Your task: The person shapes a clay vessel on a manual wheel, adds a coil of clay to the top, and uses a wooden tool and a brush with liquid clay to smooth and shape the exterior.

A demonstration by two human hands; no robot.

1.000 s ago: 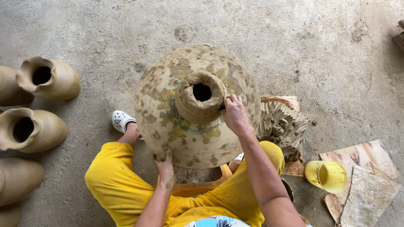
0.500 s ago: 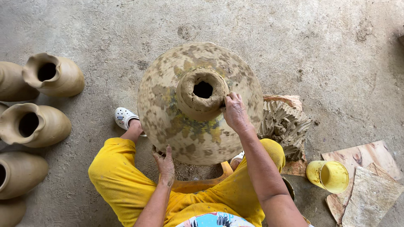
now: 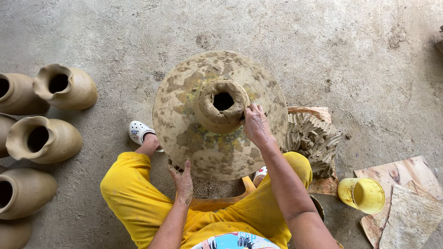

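A large mottled clay pot point(image 3: 194, 120) stands between my knees, seen from above, with a rough raised neck point(image 3: 221, 103) around a dark mouth. My right hand point(image 3: 256, 127) rests on the pot's shoulder, its fingertips pressed against the right side of the neck. My left hand point(image 3: 182, 177) lies flat against the pot's near lower edge, fingers spread. I sit in yellow trousers with a white shoe point(image 3: 140, 132) beside the pot.
Several finished clay jars point(image 3: 64, 87) lie in a column along the left edge. A grooved lump of wet clay point(image 3: 311, 138) sits right of the pot on a board. A yellow cup point(image 3: 362, 194) and flat boards point(image 3: 406, 207) lie at the lower right.
My right hand stays at the neck, its fingers shifting slightly. The view has drifted a little, so the jars sit further right in frame. The left hand keeps its place.
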